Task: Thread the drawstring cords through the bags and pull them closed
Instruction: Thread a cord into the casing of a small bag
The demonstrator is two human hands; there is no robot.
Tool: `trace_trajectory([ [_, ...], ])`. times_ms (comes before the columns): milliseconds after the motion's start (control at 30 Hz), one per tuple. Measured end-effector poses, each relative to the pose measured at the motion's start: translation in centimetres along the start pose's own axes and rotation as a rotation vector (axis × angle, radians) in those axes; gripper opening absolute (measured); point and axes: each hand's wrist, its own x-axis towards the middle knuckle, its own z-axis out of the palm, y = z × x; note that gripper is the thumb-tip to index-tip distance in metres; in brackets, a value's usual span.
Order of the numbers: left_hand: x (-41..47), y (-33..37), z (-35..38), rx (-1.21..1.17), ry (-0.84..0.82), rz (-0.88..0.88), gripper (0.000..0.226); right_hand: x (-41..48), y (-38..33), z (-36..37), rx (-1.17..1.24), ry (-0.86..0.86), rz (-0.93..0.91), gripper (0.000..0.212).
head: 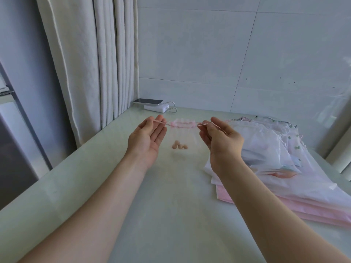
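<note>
A small sheer drawstring bag (182, 124) hangs between my two raised hands, its pink top edge gathered up. Several peach-coloured beads (179, 146) sit in its see-through bottom. My left hand (148, 138) is palm-up with fingers nearly straight, and the thin pink cord (160, 121) is caught between thumb and forefinger. My right hand (218, 141) has curled fingers and pinches the other cord end at its fingertips. The loose tail of that cord trails across the right palm.
A pile of sheer and pink bags (275, 158) lies on the pale table (152, 215) at the right. A phone (148, 101) rests on a white power bank (156, 107) at the back edge. A curtain (98, 63) hangs at the left, by a tiled wall.
</note>
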Motion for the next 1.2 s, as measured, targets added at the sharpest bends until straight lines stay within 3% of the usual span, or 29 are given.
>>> trace_trajectory([
  [233, 0.2, -0.4, 0.3, -0.071, 0.044, -0.039, 0.017, -0.4, -0.4, 0.2, 0.32, 0.019, 0.157, 0.024],
  [433, -0.1, 0.0, 0.6, 0.365, 0.069, 0.158, 0.01, -0.5, -0.8, 0.3, 0.387, 0.022, 0.138, 0.024],
  [533, -0.6, 0.2, 0.5, 0.729, -0.025, 0.432, 0.011, -0.1, -0.6, 0.0, 0.071, 0.006, -0.006, 0.027],
  [667, -1.3, 0.0, 0.3, 1.132, -0.149, 0.737, 0.012, 0.7, -0.2, -0.6, -0.664, -0.15, -0.571, 0.033],
  [800, -1.1, -0.2, -0.2, 1.521, -0.285, 1.018, 0.016, 1.3, 0.8, -1.1, -1.027, -0.297, -0.948, 0.035],
  [933, -1.0, -0.1, -0.6, 1.728, -0.364, 1.147, 0.02, 1.8, 1.6, -1.8, -1.238, -0.404, -0.992, 0.044],
  [1100, -0.7, 0.4, -1.0, 1.771, -0.402, 1.185, 0.02, 1.3, 1.2, -1.6, -1.19, -0.421, -0.984, 0.015],
  [1200, -0.8, 0.5, -0.9, 1.729, -0.419, 1.232, 0.014, 1.2, 1.0, -1.2, -1.171, -0.419, -0.897, 0.015],
])
